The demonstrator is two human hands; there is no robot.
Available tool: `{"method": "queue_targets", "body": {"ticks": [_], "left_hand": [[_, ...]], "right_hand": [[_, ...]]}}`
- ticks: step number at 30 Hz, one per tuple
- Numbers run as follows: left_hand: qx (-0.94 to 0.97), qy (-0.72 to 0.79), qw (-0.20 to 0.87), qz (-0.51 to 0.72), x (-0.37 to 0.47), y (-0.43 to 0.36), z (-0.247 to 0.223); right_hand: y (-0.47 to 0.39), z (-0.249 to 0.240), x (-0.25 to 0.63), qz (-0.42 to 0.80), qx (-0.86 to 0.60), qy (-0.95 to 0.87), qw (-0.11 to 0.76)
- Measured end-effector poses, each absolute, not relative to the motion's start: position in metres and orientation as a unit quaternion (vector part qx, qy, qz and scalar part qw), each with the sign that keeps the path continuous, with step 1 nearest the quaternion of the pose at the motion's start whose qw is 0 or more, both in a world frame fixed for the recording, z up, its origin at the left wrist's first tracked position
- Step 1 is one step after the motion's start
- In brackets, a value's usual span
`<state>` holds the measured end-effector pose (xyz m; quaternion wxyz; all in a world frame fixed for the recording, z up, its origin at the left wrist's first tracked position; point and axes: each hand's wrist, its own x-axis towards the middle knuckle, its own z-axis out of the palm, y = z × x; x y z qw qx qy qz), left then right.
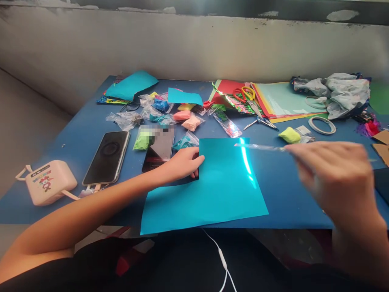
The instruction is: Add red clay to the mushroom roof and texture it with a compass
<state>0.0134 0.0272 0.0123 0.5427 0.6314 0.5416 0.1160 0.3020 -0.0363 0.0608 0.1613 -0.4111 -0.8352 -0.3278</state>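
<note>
A shiny turquoise sheet (206, 198) lies at the front of the table, with a piece cut out of its upper left corner. My left hand (187, 162) is closed at the inner edge of that cut-out, thumb over the sheet and the other fingers curled, partly hidden. Raised to the right of the sheet, my right hand (337, 178) is closed and blurred by motion. From its fingertips a thin, clear, shiny strip (259, 147) points left above the sheet's upper right part; its exact kind is unclear.
Two phones (107, 158) (159, 148) and a pink power bank (50, 182) lie left. Behind are bagged clay pieces (192, 121), scissors (251, 99), pliers (259, 119), coloured paper (279, 97), a tape roll (322, 125) and a crumpled bag (346, 93). A white earphone cord (223, 259) hangs in front.
</note>
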Motion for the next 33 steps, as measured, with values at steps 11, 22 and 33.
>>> {"method": "queue_targets", "body": {"ticks": [11, 22, 33], "left_hand": [[0.635, 0.538, 0.54, 0.123, 0.015, 0.04, 0.02], [0.834, 0.455, 0.311, 0.038, 0.042, 0.073, 0.032], [0.918, 0.293, 0.265, -0.04, 0.095, 0.102, 0.04]], "right_hand": [[-0.072, -0.005, 0.253, -0.18, -0.306, -0.927, 0.121], [-0.077, -0.009, 0.244, -0.165, -0.348, -0.915, 0.122], [-0.07, -0.02, 0.244, -0.124, -0.347, -0.917, 0.154]]}}
